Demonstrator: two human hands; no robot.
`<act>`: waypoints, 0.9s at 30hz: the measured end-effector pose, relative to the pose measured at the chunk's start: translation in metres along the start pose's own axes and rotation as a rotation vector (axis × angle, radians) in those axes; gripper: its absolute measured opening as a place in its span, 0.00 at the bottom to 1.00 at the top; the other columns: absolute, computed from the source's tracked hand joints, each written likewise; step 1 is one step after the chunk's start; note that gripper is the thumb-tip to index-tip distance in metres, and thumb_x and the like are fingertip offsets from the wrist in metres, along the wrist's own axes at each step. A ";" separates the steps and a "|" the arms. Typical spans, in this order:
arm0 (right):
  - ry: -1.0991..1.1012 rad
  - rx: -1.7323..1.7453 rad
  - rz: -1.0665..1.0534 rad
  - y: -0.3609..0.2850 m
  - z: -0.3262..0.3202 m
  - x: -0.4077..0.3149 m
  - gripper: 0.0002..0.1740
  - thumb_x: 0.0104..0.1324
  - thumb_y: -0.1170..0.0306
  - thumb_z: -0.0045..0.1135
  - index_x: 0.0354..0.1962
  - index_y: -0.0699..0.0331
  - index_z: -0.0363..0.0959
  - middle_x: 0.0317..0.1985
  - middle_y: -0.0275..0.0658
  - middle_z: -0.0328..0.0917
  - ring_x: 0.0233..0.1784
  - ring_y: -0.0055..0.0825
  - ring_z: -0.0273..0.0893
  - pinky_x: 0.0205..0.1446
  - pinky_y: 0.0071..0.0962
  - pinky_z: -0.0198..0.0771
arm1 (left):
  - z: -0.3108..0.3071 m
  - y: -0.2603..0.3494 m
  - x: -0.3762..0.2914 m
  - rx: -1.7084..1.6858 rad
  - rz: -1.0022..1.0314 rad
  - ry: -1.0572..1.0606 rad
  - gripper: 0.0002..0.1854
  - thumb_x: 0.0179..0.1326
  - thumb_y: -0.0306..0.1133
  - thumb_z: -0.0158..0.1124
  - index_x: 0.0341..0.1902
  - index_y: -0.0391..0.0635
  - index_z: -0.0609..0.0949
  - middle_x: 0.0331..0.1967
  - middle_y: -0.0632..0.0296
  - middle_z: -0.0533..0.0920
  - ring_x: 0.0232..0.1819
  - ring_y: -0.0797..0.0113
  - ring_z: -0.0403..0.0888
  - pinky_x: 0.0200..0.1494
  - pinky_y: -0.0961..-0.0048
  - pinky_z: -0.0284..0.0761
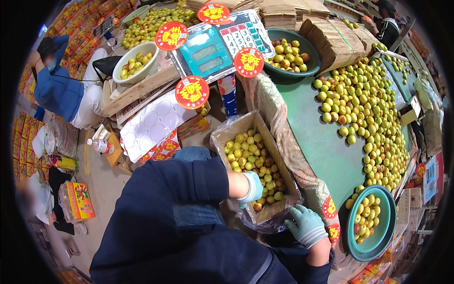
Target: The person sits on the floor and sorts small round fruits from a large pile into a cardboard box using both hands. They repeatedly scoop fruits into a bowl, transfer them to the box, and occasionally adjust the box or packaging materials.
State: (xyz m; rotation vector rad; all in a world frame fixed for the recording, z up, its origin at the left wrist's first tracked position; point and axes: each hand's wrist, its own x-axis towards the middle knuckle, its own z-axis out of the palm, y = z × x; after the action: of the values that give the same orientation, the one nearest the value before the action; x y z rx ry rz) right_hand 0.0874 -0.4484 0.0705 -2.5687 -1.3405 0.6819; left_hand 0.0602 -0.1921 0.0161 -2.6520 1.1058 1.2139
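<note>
Before me stands a carton lined with clear plastic film, holding many yellow-green jujubes, some blushed brown. My left hand, in a pale green knitted glove, is at the carton's near left side, over the fruit's edge; its fingertips are hidden. Gloved the same way, my right hand is by the near right corner, thumb and fingers spread beside the plastic. Beyond the carton, a digital scale with round red stickers stands on a post.
On the right, a green sorting table with a cloth-padded edge bears loose jujubes. Jujubes also fill a teal basin, a dark green basin and a white bowl. A person in blue sits at left.
</note>
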 end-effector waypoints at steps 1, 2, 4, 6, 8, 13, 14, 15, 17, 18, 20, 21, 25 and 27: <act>-0.005 0.004 0.008 -0.001 -0.002 0.001 0.23 0.58 0.58 0.60 0.49 0.59 0.73 0.48 0.44 0.76 0.48 0.43 0.77 0.49 0.40 0.73 | 0.002 -0.001 0.000 -0.004 0.011 0.071 0.22 0.43 0.50 0.73 0.38 0.49 0.87 0.36 0.62 0.86 0.40 0.54 0.84 0.40 0.58 0.79; -0.008 0.011 0.019 -0.001 -0.003 0.001 0.23 0.58 0.58 0.60 0.48 0.59 0.73 0.48 0.44 0.76 0.49 0.43 0.77 0.50 0.40 0.73 | 0.000 -0.002 0.001 -0.003 0.034 0.095 0.20 0.43 0.46 0.73 0.38 0.48 0.87 0.35 0.60 0.86 0.39 0.54 0.85 0.38 0.58 0.79; 0.047 0.040 0.032 -0.001 -0.009 -0.006 0.20 0.59 0.59 0.60 0.46 0.60 0.74 0.48 0.46 0.76 0.49 0.45 0.76 0.51 0.40 0.73 | -0.002 -0.006 0.008 -0.011 0.045 0.046 0.23 0.42 0.46 0.73 0.41 0.48 0.85 0.35 0.59 0.86 0.40 0.54 0.84 0.39 0.59 0.79; 0.076 0.138 0.031 -0.001 -0.021 -0.004 0.19 0.60 0.61 0.59 0.46 0.62 0.74 0.48 0.48 0.77 0.49 0.48 0.76 0.51 0.40 0.73 | 0.006 -0.007 0.013 -0.015 0.014 -0.007 0.18 0.44 0.42 0.70 0.40 0.47 0.85 0.36 0.58 0.86 0.40 0.54 0.84 0.39 0.58 0.79; 0.108 0.224 0.034 0.002 -0.032 -0.004 0.19 0.61 0.62 0.59 0.47 0.63 0.74 0.46 0.48 0.77 0.47 0.46 0.77 0.49 0.38 0.74 | 0.021 -0.013 0.016 -0.037 -0.065 -0.035 0.12 0.49 0.35 0.65 0.37 0.48 0.87 0.38 0.56 0.87 0.41 0.54 0.85 0.39 0.58 0.80; 0.521 0.657 0.225 0.009 -0.048 -0.053 0.13 0.62 0.64 0.57 0.39 0.64 0.78 0.32 0.46 0.79 0.36 0.43 0.78 0.41 0.35 0.73 | 0.023 0.000 0.020 0.125 -0.080 -0.167 0.12 0.58 0.34 0.57 0.40 0.48 0.87 0.40 0.56 0.86 0.42 0.55 0.85 0.41 0.60 0.80; 0.742 0.593 0.443 0.015 -0.041 -0.069 0.09 0.63 0.69 0.56 0.36 0.65 0.79 0.27 0.43 0.79 0.32 0.37 0.78 0.38 0.31 0.72 | 0.015 0.003 0.017 0.151 -0.066 -0.169 0.12 0.57 0.33 0.57 0.40 0.48 0.87 0.40 0.56 0.86 0.42 0.55 0.85 0.41 0.59 0.80; 1.097 0.808 0.689 0.029 -0.015 -0.084 0.05 0.63 0.73 0.54 0.34 0.64 0.78 0.25 0.40 0.78 0.28 0.31 0.76 0.35 0.29 0.71 | 0.010 0.006 0.016 0.173 -0.049 -0.166 0.12 0.57 0.32 0.57 0.40 0.48 0.87 0.40 0.56 0.86 0.42 0.55 0.85 0.40 0.59 0.80; 1.638 0.364 0.960 0.046 -0.016 -0.119 0.03 0.63 0.75 0.56 0.32 0.66 0.76 0.25 0.37 0.77 0.27 0.23 0.73 0.34 0.26 0.70 | 0.019 0.002 0.016 0.190 0.008 -0.114 0.10 0.51 0.31 0.59 0.34 0.47 0.87 0.33 0.54 0.86 0.37 0.52 0.85 0.37 0.57 0.80; 1.715 0.292 1.160 0.061 -0.007 -0.147 0.05 0.62 0.73 0.58 0.33 0.66 0.76 0.26 0.37 0.78 0.28 0.21 0.74 0.35 0.25 0.70 | 0.013 0.005 0.018 0.207 0.025 -0.132 0.10 0.51 0.31 0.59 0.34 0.47 0.87 0.33 0.54 0.86 0.37 0.52 0.85 0.37 0.57 0.80; 1.671 0.010 1.316 0.078 -0.010 -0.175 0.14 0.60 0.64 0.63 0.37 0.67 0.75 0.28 0.40 0.78 0.29 0.26 0.76 0.38 0.27 0.72 | 0.012 0.009 0.020 0.234 0.029 -0.156 0.10 0.51 0.31 0.59 0.34 0.46 0.87 0.33 0.54 0.86 0.38 0.52 0.85 0.37 0.57 0.79; 1.442 -0.161 1.431 0.089 -0.012 -0.187 0.20 0.60 0.58 0.62 0.40 0.68 0.75 0.33 0.47 0.81 0.35 0.38 0.81 0.43 0.35 0.74 | 0.014 0.008 0.019 0.246 0.023 -0.162 0.10 0.51 0.31 0.60 0.34 0.47 0.87 0.34 0.54 0.86 0.38 0.52 0.85 0.38 0.57 0.79; 0.606 -0.151 1.750 0.118 -0.068 -0.182 0.25 0.60 0.55 0.59 0.47 0.66 0.76 0.46 0.52 0.79 0.49 0.49 0.78 0.53 0.42 0.74 | 0.013 0.009 0.017 0.281 0.013 -0.185 0.11 0.52 0.33 0.60 0.35 0.46 0.87 0.34 0.54 0.86 0.39 0.53 0.85 0.38 0.58 0.79; 0.392 -0.075 1.691 0.144 -0.086 -0.186 0.22 0.59 0.60 0.59 0.46 0.66 0.78 0.48 0.53 0.78 0.51 0.49 0.78 0.55 0.41 0.74 | 0.010 0.007 0.013 0.269 0.002 -0.206 0.11 0.52 0.35 0.60 0.35 0.47 0.87 0.34 0.54 0.86 0.39 0.52 0.85 0.39 0.58 0.79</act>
State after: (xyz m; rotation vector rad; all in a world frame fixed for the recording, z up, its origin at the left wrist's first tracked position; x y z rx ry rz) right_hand 0.1416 -0.6772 0.1552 -3.0574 1.1690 0.1507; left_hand 0.0549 -0.2020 0.0021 -2.2741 1.1462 1.2094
